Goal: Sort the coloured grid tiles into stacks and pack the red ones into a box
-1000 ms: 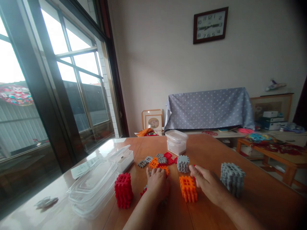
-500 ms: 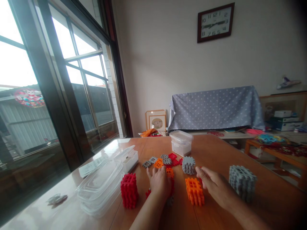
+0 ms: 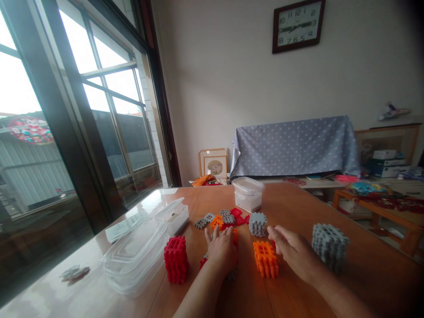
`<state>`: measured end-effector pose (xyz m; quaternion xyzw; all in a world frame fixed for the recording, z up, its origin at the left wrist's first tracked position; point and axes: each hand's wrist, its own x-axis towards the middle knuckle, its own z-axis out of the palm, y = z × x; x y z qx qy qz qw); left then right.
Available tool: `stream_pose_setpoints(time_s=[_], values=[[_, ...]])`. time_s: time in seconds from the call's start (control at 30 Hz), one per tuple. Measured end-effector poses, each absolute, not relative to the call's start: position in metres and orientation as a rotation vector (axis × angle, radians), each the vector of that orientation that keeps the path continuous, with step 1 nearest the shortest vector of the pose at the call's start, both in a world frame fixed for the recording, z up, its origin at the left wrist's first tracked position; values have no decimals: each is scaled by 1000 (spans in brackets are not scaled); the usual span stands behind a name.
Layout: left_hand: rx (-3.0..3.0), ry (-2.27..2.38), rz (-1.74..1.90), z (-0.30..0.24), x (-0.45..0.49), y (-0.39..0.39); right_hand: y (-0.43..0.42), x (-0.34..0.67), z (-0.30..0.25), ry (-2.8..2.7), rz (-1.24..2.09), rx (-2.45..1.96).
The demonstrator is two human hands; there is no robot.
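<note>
Pinching a red piece (image 3: 273, 244) in the right hand (image 3: 289, 247), beside the orange stack (image 3: 266, 259), while the left hand (image 3: 222, 251) reaches over loose pieces (image 3: 228, 218).

The red piece is mostly hidden by the right hand's narrowed fingers; the left fingers are spread wide, palm down, and what lies under them cannot be told. Red, orange and gray loose pieces scatter mid-surface (image 3: 291, 203), with a small gray stack (image 3: 257, 225) just right, a red stack (image 3: 176, 259) left of the left hand, a big gray stack (image 3: 329, 248) far right, a lidded tub (image 3: 247, 196) behind.
</note>
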<state>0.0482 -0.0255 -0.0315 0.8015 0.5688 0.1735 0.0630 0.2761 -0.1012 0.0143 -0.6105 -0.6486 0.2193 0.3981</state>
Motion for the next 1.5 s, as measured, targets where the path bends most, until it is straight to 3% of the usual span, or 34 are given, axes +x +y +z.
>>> stream_pose_setpoints(time_s=[1.03,1.5], values=[[2402,1758,387,-9,39,-31,-104,277,13,-1642,548,-1477],[2302,1711,755,2,37,-25,-104,278,15,-1593,521,-1446]])
